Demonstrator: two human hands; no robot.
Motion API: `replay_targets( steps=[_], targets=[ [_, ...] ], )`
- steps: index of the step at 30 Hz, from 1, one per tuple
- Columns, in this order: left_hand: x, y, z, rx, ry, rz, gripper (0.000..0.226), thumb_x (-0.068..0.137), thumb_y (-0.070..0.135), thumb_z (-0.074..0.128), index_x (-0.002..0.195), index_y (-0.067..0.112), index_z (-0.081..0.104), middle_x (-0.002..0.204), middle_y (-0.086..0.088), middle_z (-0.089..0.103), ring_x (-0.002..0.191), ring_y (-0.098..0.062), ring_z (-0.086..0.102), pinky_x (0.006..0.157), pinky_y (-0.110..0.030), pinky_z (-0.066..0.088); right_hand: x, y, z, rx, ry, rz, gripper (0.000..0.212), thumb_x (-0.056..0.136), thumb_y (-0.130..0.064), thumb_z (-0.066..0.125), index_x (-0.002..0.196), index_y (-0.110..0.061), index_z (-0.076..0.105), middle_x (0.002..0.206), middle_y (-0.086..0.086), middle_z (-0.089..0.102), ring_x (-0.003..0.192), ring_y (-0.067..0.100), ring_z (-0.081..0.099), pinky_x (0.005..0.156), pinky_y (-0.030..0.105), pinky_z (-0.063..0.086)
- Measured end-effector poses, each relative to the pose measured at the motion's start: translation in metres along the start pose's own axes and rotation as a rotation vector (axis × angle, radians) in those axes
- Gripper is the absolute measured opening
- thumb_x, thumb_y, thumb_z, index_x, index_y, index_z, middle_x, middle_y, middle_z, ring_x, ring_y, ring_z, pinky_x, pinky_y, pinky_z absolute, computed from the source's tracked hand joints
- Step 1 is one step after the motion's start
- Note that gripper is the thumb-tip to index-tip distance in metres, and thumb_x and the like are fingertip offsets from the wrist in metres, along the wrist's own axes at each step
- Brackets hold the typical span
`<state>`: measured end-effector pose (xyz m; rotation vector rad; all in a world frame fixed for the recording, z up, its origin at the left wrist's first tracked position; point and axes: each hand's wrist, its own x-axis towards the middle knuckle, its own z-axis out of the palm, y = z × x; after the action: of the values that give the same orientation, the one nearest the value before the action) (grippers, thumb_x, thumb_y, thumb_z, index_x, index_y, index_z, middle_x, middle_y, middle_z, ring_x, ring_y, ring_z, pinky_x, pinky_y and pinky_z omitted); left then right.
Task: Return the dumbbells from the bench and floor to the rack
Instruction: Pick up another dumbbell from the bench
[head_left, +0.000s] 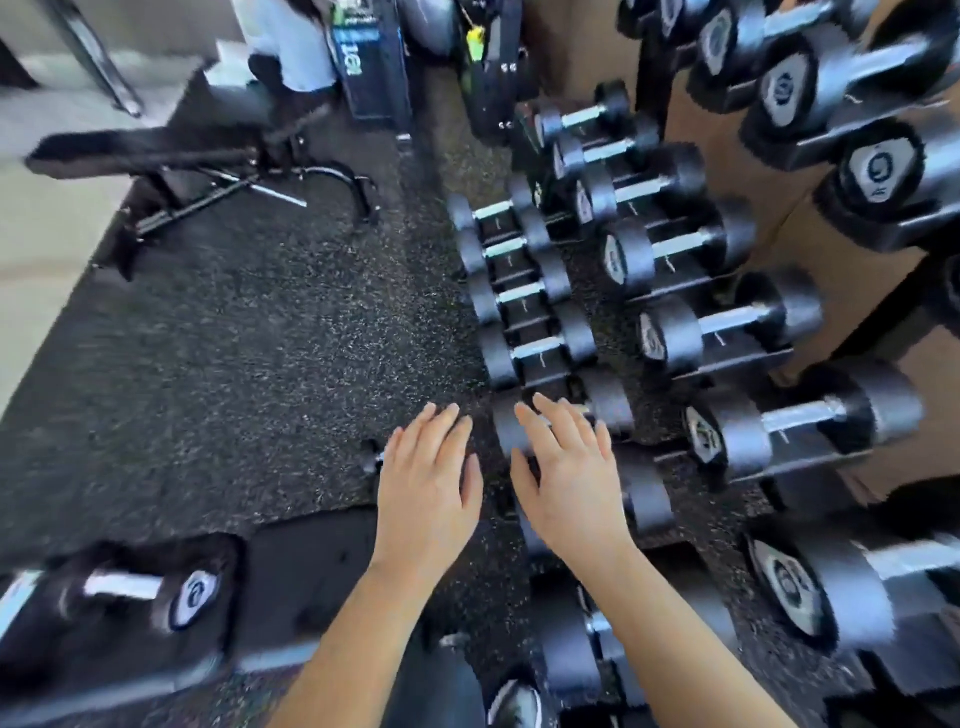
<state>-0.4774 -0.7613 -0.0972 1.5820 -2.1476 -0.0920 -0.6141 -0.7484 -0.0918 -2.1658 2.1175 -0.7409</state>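
The dumbbell (132, 587) at lower left lies on a dark padded table (291, 561), its long axis left to right and its white badge end pointing right. The mark is too blurred to read. On the rack (737, 366) a low dumbbell (608, 400) lies the same way. My right grip (566, 467) hangs spread above it, and my left grip (426, 483) is spread over the floor (234, 338). Both hold nothing.

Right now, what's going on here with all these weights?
A person faces the black tiered dumbbell rack with both hands empty, fingers spread. The left hand hovers above the speckled rubber floor; the right hand is over a black round-headed dumbbell with a chrome handle in the lowest row, contact unclear. A second dumbbell lies on the black padded bench at lower left.
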Motion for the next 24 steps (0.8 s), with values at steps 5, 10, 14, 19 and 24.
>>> replay_targets(
  steps=[5,10,14,19,24],
  targets=[
    [-0.044,-0.049,-0.024,0.038,0.036,-0.14,0.031,0.075,0.014,0.061,0.105,0.005,0.065,0.116,-0.012,0.066,0.112,-0.031,0.058,0.092,-0.051,0.044,-0.009,-0.055,0.025,0.071,-0.047,-0.107,0.038,0.077,-0.014,0.066,0.114,-0.006,0.062,0.119,0.016,0.064,0.111,0.035,0.059,0.089,0.058,0.047],
    [-0.104,-0.107,-0.055,0.002,0.085,-0.268,0.032,0.076,0.012,0.058,0.105,0.002,0.065,0.114,-0.014,0.066,0.112,-0.033,0.058,0.091,-0.054,0.047,-0.04,-0.122,0.053,0.11,-0.101,-0.167,0.038,0.076,-0.011,0.067,0.113,-0.005,0.062,0.118,0.016,0.064,0.111,0.035,0.059,0.088,0.059,0.047],
    [-0.167,-0.162,-0.089,-0.017,0.095,-0.363,0.031,0.077,0.006,0.063,0.107,-0.001,0.064,0.116,-0.016,0.065,0.114,-0.034,0.056,0.095,-0.055,0.043,-0.083,-0.194,0.079,0.125,-0.123,-0.205,0.039,0.072,-0.009,0.07,0.111,-0.006,0.064,0.115,0.014,0.066,0.108,0.034,0.061,0.087,0.061,0.047],
    [-0.254,-0.241,-0.134,-0.038,0.056,-0.462,0.033,0.078,0.005,0.063,0.11,-0.002,0.062,0.118,-0.018,0.063,0.116,-0.035,0.054,0.095,-0.055,0.043,-0.143,-0.293,0.117,0.14,-0.245,-0.223,0.04,0.079,-0.014,0.065,0.118,-0.008,0.06,0.123,0.013,0.062,0.115,0.033,0.057,0.096,0.06,0.041],
    [-0.309,-0.303,-0.157,-0.109,0.1,-0.523,0.032,0.075,0.001,0.065,0.106,-0.005,0.062,0.112,-0.022,0.064,0.109,-0.038,0.058,0.091,-0.054,0.047,-0.18,-0.359,0.147,0.177,-0.352,-0.228,0.04,0.081,-0.013,0.062,0.12,-0.007,0.058,0.126,0.013,0.06,0.118,0.033,0.054,0.099,0.058,0.039]
  ],
)
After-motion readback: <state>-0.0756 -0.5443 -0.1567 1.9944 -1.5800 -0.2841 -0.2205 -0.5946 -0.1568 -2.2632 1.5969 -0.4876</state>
